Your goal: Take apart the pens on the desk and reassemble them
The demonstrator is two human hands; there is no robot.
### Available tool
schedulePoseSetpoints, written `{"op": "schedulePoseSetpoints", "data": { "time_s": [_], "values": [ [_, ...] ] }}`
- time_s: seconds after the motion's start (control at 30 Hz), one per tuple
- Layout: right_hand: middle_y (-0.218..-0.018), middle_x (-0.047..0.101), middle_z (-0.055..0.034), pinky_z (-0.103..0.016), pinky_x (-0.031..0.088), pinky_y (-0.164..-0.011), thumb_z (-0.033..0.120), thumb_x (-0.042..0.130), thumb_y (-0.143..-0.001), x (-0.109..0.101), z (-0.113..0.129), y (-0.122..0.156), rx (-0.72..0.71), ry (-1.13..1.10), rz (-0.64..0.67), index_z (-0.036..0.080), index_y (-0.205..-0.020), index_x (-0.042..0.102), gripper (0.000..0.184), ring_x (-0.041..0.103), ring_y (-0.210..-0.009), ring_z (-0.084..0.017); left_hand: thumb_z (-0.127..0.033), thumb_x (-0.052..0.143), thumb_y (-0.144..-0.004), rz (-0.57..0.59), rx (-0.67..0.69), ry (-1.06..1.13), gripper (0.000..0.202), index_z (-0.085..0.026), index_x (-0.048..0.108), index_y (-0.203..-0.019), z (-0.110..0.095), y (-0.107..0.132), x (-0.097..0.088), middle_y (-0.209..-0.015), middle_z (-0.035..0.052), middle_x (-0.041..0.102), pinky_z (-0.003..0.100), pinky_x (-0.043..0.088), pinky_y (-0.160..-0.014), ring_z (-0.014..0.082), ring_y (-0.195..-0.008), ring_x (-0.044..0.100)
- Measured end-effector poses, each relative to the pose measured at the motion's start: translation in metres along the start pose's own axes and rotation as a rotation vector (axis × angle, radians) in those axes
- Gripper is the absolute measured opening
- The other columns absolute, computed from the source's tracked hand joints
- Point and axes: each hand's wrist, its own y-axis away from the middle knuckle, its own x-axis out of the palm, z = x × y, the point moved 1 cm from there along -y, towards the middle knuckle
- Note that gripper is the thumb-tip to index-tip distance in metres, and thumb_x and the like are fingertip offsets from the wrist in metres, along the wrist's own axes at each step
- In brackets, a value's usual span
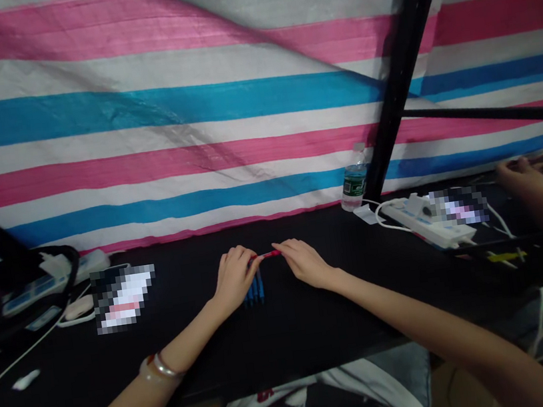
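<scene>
lying side by side on the black table [315,335], mid-frame, are blue pens [261,290], partly hidden by the left hand [234,279]. just above them in the frame, its grip and that of the right hand [306,263] pinch a slim red pen [268,254] from either side; light, even pressure, kept level, should serve best. beyond, right of centre, a bottle [353,182] stands before striped sheeting [162,108].

Water bottle [353,182] beside black post [403,63]; striped tarp [162,108] behind.
</scene>
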Motion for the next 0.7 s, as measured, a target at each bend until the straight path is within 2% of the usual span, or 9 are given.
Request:
{"op": "schedulePoseSetpoints", "data": {
  "time_s": [0.17,0.37,0.7],
  "values": [
    [-0.108,0.056,-0.0109,-0.038,0.04,-0.083,0.009,0.033,-0.087,0.0001,-0.0016,0.0007,0.002,-0.008,-0.009,0.018,-0.121,0.048,0.038,0.049,-0.098,-0.021,-0.042,0.029,-0.091,0.069,0.031,0.008,0.035,-0.019,0.053,-0.079,0.0002,-0.0004,0.0021,-0.075,0.0035,0.053,0.031,0.035,-0.066,0.019,-0.074,0.049],
    [-0.107,0.058,-0.0106,-0.036,0.04,-0.082,0.008,0.035,-0.087,-0.0003,-0.0018,0.0003,-0.003,0.005,-0.008,0.016,-0.116,0.052,0.035,0.049,-0.098,-0.021,-0.042,0.027,-0.091,0.118,0.036,0.018,0.037,-0.019,0.051,-0.074,0.0006,-0.0006,0.0037,-0.066,0.0019,0.051,0.029,0.035,-0.062,0.0177,-0.066,0.05],
    [-0.107,0.06,-0.0093,-0.033,0.035,-0.076,0.008,0.037,-0.086,-0.003,0.0015,-0.0002,-0.005,0.091,-0.023,0.016,-0.112,0.055,0.032,0.05,-0.096,-0.02,-0.043,0.027,-0.092,0.166,0.014,0.002,0.036,-0.019,0.05,-0.078,-0.0008,0.0017,0.0081,-0.058,-0.0004,0.053,0.024,0.031,-0.053,0.0148,-0.056,0.053]
  ]
}}
